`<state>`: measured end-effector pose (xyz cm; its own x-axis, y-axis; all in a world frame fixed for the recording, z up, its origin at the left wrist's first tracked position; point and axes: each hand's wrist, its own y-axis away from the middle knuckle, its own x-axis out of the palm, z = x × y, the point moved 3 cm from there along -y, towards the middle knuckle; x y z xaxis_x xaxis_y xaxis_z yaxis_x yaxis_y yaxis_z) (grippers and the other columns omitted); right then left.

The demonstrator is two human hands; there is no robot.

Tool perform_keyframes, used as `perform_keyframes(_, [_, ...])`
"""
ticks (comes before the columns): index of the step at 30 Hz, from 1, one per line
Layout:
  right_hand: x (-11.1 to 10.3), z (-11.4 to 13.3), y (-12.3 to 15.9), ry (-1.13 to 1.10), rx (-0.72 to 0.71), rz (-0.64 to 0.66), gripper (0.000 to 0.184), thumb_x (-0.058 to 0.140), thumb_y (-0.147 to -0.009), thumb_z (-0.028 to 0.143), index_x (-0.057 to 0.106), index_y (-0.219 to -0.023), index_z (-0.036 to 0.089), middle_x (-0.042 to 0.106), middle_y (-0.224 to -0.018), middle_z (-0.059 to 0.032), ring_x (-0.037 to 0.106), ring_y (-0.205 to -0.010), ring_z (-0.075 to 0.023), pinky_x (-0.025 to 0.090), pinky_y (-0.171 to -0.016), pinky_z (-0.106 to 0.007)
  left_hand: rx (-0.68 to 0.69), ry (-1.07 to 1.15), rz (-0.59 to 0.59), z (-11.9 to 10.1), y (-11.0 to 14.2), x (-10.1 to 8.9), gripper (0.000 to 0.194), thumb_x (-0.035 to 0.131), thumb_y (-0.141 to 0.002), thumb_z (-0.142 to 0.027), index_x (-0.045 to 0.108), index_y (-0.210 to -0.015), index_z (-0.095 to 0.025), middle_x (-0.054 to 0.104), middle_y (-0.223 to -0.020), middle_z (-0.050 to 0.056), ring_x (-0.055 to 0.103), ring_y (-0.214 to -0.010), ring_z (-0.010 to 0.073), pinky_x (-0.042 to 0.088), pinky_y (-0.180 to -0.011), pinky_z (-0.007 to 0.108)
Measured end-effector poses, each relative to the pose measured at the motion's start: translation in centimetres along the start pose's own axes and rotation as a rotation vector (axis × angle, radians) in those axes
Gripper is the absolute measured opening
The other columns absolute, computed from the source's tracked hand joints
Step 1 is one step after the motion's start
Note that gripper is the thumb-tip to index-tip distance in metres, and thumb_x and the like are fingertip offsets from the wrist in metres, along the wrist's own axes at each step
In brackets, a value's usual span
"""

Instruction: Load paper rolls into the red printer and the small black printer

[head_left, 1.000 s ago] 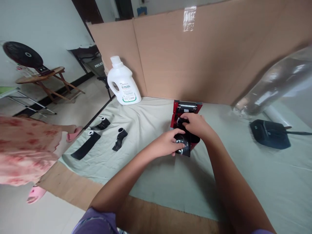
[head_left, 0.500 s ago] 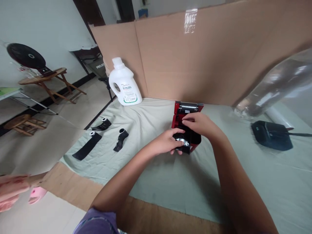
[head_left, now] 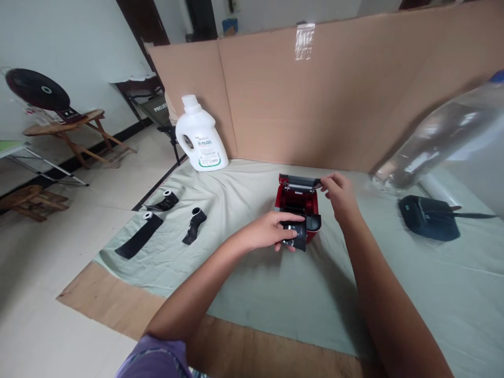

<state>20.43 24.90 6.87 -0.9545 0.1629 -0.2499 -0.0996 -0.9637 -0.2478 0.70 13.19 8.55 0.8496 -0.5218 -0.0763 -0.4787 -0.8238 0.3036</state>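
Observation:
A small red and black machine, which looks like a label printer (head_left: 280,202), stands on the cloth with its hinged lid (head_left: 299,181) raised. My right hand (head_left: 339,194) is closed on the right end of that lid, with fingertips at its edge. At the machine's front, my left hand (head_left: 271,231) pinches a glossy black strip (head_left: 300,242) between thumb and fingers. The strip hangs over the machine's front edge. Whatever the strip runs to inside is hidden.
Left on the cloth lie black rolls with loose tails (head_left: 142,235) and another curled one (head_left: 194,226). A white detergent bottle (head_left: 202,136) stands behind them. At right are a large clear bottle (head_left: 437,136) and a black device (head_left: 428,218). A cardboard wall (head_left: 291,100) closes the back.
My right hand has moved from inside the machine to the right end of its lid. The lid is tilted further forward. My left hand stays on the black strip.

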Motion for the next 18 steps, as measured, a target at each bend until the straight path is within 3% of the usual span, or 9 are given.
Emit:
perform_keyframes(3, [0.0,-1.5,2.8,0.009,-0.032,-0.005,0.017,0.063,-0.072,0.039,0.058,-0.074,0.022,0.064,-0.101,-0.005,0.06,-0.101,-0.0229,0.05,-0.086,-0.036,0.015,-0.011,0.017,-0.4,0.3,0.2,0.05,0.061,-0.093,-0.019,0.059,-0.143,-0.015,0.075,-0.089,0.01,0.071,-0.07,0.0167,0.045,-0.051,0.023])
perform_keyframes(5, [0.4,-3.1,4.6,-0.06,-0.017,0.02,0.027,0.063,-0.074,0.039,0.065,-0.097,0.024,0.063,-0.122,-0.0074,0.06,-0.111,-0.0246,0.05,-0.092,-0.04,0.011,-0.023,0.031,-0.6,0.5,0.2,0.053,0.059,-0.094,-0.02,0.056,-0.147,-0.016,0.075,-0.086,0.009,0.069,-0.066,0.0149,0.044,-0.052,0.023])
perform_keyframes(7, [0.9,-4.5,5.8,-0.171,0.011,0.061,0.049,0.061,-0.079,0.039,0.059,-0.126,0.027,0.059,-0.137,-0.0089,0.059,-0.121,-0.0253,0.05,-0.1,-0.042,0.015,-0.058,-0.015,-0.6,0.4,-0.4,0.059,0.058,-0.096,-0.026,0.047,-0.154,-0.019,0.071,-0.073,0.004,0.063,-0.057,0.0128,0.042,-0.053,0.023])
perform_keyframes(9, [1.4,-5.3,6.4,-0.245,0.019,0.089,0.059,0.058,-0.083,0.04,0.051,-0.14,0.028,0.056,-0.146,-0.0096,0.054,-0.133,-0.0258,0.046,-0.108,-0.044,0.061,-0.102,-0.197,-0.2,-0.2,-1.6,0.063,0.058,-0.097,-0.035,0.043,-0.157,-0.02,0.066,-0.065,-0.001,0.058,-0.055,0.0123,0.043,-0.057,0.024])
perform_keyframes(11, [1.8,-5.7,6.5,-0.267,0.03,0.098,0.062,0.055,-0.084,0.039,0.048,-0.144,0.027,0.054,-0.15,-0.0094,0.051,-0.138,-0.0264,0.045,-0.111,-0.044,0.108,-0.117,-0.421,0.7,-1.1,-3.2,0.064,0.061,-0.095,-0.039,0.046,-0.154,-0.02,0.065,-0.07,0.0,0.058,-0.063,0.013,0.045,-0.064,0.024])
perform_keyframes(13, [2.1,-5.9,6.4,-0.286,0.048,0.112,0.063,0.053,-0.084,0.039,0.048,-0.146,0.026,0.053,-0.152,-0.0092,0.051,-0.139,-0.0265,0.045,-0.112,-0.044,0.086,-0.063,-0.514,2.0,-2.3,-4.3,0.062,0.062,-0.093,-0.039,0.05,-0.151,-0.021,0.065,-0.078,0.001,0.058,-0.069,0.0127,0.044,-0.065,0.022])
perform_keyframes(18, [2.3,-5.9,6.4,-0.355,0.074,0.146,0.067,0.054,-0.082,0.038,0.046,-0.146,0.022,0.052,-0.154,-0.0102,0.05,-0.141,-0.0266,0.042,-0.115,-0.042,-0.062,0.201,-0.299,4.5,-4.3,-4.6,0.067,0.058,-0.091,-0.039,0.042,-0.155,-0.025,0.04,-0.06,-0.007,0.036,-0.049,0.0085,0.021,-0.047,0.019])
